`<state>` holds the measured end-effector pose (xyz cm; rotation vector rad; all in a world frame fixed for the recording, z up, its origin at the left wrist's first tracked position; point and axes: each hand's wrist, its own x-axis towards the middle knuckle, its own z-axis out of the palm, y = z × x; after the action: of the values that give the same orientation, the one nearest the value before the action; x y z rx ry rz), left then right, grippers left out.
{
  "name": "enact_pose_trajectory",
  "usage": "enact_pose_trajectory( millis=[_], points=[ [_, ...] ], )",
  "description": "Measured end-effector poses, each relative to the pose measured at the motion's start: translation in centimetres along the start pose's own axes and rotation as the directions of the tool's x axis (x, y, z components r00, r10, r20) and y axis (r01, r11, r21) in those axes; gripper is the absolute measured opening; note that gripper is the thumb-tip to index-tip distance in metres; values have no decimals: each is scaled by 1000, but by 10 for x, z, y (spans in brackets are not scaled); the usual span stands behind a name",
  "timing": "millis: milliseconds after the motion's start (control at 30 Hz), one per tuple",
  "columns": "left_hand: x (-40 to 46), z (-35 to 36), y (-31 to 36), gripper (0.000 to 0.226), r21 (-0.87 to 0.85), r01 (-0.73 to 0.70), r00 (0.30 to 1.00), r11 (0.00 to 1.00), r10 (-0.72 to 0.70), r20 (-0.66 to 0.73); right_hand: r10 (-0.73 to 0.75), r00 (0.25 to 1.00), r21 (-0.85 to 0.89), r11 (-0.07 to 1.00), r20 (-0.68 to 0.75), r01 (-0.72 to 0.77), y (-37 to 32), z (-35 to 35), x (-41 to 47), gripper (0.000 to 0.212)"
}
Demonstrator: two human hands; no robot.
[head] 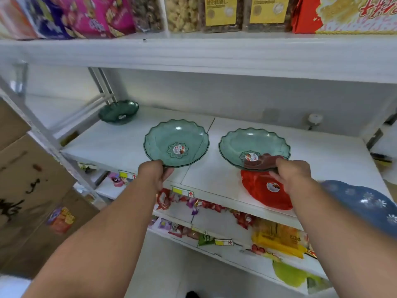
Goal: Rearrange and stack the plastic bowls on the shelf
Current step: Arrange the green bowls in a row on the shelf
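Two clear green scalloped plastic bowls are held over the white middle shelf [120,138]. My left hand [153,174] grips the near rim of the left green bowl [176,134]. My right hand [293,176] grips the near rim of the right green bowl [253,140], which hangs just above a red bowl [268,192] lying at the shelf's front edge. A third, darker green bowl [118,111] sits tilted at the back left of the shelf. Each bowl has a round sticker in its centre.
A blue bowl with white flower marks [365,201] overhangs the shelf at the right. Boxed and bagged snacks fill the upper shelf [214,52] and the lower shelves. Cardboard boxes [32,190] stand at the left. A small white knob [314,119] sits by the back wall.
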<state>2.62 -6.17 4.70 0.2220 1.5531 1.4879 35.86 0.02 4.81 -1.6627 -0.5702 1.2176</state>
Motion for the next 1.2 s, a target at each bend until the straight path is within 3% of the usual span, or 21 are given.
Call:
enact_pose_trajectory(
  millis=[300, 700, 833, 1200],
  points=[
    [30, -59, 33, 17, -62, -14, 999, 998, 10, -51, -25, 998, -3, 1000, 64, 26, 6, 64, -31, 8],
    [137, -115, 88, 16, -10, 11, 999, 1000, -10, 38, -11, 999, 43, 999, -37, 13, 34, 173, -56, 10],
    [166, -117, 95, 17, -2, 34, 998, 999, -34, 46, 4, 999, 45, 999, -48, -2, 33, 197, -56, 2],
    [220, -90, 109, 17, -39, 70, 997, 997, -68, 45, 4, 999, 60, 998, -39, -2, 19, 239, -17, 11]
  ],
)
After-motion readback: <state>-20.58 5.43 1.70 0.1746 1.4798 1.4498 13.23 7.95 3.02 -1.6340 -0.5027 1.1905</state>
